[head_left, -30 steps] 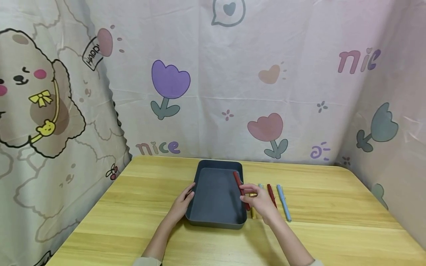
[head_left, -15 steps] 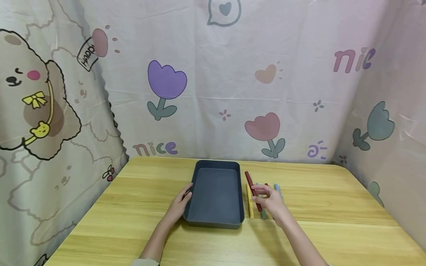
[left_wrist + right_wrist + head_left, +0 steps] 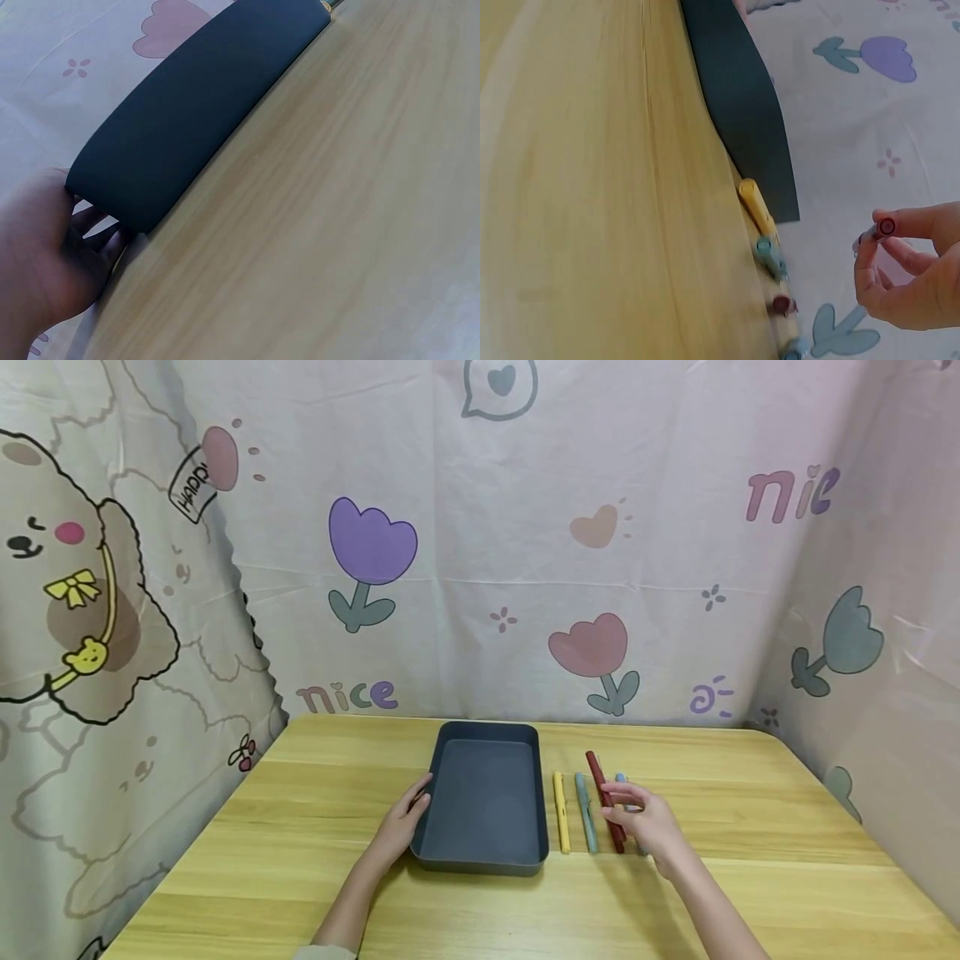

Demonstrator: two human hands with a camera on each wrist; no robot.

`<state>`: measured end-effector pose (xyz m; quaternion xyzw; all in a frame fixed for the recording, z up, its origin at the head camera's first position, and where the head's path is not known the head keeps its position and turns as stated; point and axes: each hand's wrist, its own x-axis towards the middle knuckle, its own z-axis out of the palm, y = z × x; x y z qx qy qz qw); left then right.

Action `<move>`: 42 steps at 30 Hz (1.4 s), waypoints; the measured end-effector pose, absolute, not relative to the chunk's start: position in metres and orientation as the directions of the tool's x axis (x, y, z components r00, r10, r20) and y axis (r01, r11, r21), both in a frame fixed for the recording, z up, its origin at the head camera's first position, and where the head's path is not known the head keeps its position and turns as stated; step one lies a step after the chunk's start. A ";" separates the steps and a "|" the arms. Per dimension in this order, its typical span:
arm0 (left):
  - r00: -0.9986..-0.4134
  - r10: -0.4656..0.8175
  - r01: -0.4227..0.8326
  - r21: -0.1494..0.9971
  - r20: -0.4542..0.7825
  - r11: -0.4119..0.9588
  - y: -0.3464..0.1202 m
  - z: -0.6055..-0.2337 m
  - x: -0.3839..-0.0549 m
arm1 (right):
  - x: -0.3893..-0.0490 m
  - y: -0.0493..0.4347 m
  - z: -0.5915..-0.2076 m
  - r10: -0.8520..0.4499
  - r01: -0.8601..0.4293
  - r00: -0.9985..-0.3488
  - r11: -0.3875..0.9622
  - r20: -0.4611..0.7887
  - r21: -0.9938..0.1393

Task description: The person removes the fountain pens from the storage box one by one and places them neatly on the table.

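Note:
In the head view, my left hand (image 3: pixel 397 831) holds the left side of a dark grey rectangular tray (image 3: pixel 542 793), its thumb at the rim. The left wrist view shows its curled fingers at the tray's wall (image 3: pixel 165 112). My right hand (image 3: pixel 648 818) pinches a dark red pen (image 3: pixel 596 772) between thumb and fingers, raised over the table. Below it lies another dark red pen (image 3: pixel 784 304), mostly covered in the head view. A yellow pen (image 3: pixel 562 814) and a teal pen (image 3: pixel 587 814) lie to its left. A light blue pen (image 3: pixel 795 349) lies to its right, partly hidden by the hand.
The light wooden table (image 3: pixel 750 810) carries the tray left of the row of pens. A printed fabric curtain (image 3: pixel 480 568) hangs behind the table and along both sides.
My right hand has carried the dark red pen rightward from the tray's right rim, past the yellow and teal pens, to over the other dark red pen. My left hand stays at the tray.

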<state>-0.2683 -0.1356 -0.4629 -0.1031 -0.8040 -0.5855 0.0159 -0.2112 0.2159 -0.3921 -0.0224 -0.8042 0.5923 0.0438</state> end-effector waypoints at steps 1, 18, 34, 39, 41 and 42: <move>-0.978 0.147 0.184 0.938 0.146 0.293 -0.135 -0.463 -0.268 | -0.211 0.219 -0.392 0.091 -0.013 -0.995 0.303 0.043 -0.953; -0.976 0.149 0.197 0.936 0.159 0.293 -0.135 -0.462 -0.270 | -0.202 0.262 -0.398 0.117 0.044 -0.993 0.359 -0.002 -0.932; -0.976 0.166 0.181 0.946 0.140 0.270 -0.132 -0.441 -0.256 | -0.204 0.284 -0.410 0.130 0.079 -0.991 0.392 -0.030 -0.916; -0.976 0.164 0.186 0.941 0.143 0.283 -0.132 -0.444 -0.258 | -0.207 0.288 -0.415 0.139 0.093 -0.989 0.384 -0.042 -0.919; -0.976 0.161 0.189 0.937 0.147 0.294 -0.133 -0.451 -0.262 | -0.209 0.289 -0.417 0.142 0.097 -0.989 0.385 -0.045 -0.918; -0.976 0.160 0.194 0.934 0.151 0.301 -0.134 -0.455 -0.263 | -0.209 0.290 -0.418 0.146 0.100 -0.988 0.381 -0.047 -0.919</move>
